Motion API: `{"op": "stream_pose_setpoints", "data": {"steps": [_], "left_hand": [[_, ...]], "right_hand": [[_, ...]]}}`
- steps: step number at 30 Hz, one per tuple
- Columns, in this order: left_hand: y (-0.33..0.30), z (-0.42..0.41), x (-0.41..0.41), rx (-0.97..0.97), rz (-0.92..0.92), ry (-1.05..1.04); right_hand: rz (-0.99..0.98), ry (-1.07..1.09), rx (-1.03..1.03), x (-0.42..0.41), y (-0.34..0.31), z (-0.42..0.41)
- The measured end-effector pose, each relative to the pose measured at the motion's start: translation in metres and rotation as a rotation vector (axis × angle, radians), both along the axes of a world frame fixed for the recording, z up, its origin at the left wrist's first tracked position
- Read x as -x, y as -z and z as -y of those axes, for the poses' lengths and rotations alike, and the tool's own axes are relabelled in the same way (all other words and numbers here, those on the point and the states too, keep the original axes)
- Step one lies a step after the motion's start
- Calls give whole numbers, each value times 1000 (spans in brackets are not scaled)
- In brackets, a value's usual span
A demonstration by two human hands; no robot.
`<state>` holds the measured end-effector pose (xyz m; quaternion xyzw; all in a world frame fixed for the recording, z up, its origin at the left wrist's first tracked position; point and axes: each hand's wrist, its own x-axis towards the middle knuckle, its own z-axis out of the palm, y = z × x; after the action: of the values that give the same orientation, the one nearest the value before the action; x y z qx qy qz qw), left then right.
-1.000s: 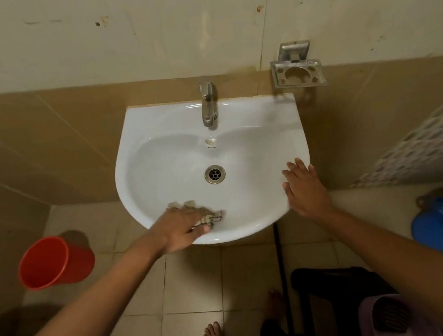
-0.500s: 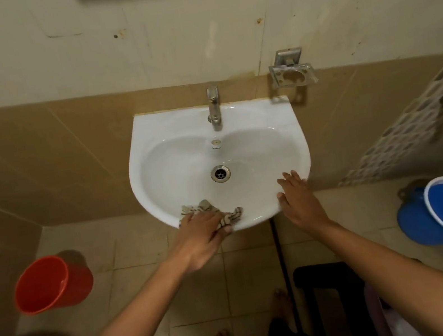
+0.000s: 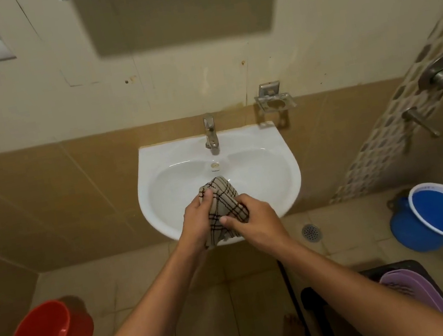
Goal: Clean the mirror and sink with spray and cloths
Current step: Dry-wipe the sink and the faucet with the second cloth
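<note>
Cloth (image 3: 222, 206) lifted off sink (image 3: 171, 159) rim since a second ago; left hand (image 3: 198, 222), right hand (image 3: 256, 221) both grip it. Likely refolding, wringing.

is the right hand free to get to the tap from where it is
Probably not right away: the right hand and left hand both grip the checked cloth. Nothing blocks the tap.

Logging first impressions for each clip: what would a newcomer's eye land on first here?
Dead centre, both hands bunch a checked cloth over the front of the white sink, the left hand and right hand each gripping it. Next come the colours on the floor: a red bucket at lower left, a blue bucket at right.
</note>
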<state>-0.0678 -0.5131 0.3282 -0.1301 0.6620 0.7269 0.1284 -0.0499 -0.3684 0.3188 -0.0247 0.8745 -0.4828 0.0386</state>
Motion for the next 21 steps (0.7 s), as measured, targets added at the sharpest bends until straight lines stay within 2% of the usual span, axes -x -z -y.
{"op": "stream_pose_setpoints", "data": {"steps": [4, 9, 16, 21], "left_hand": [[-4, 13, -4, 5, -4, 118], [-11, 17, -6, 19, -53, 326], [-8, -10, -7, -10, -53, 413], [-13, -39, -2, -62, -55, 515]], "right_hand": [[6, 64, -37, 7, -16, -7], [105, 35, -17, 11, -41, -32], [120, -52, 1, 16, -72, -68], [226, 41, 92, 15, -64, -101]]}}
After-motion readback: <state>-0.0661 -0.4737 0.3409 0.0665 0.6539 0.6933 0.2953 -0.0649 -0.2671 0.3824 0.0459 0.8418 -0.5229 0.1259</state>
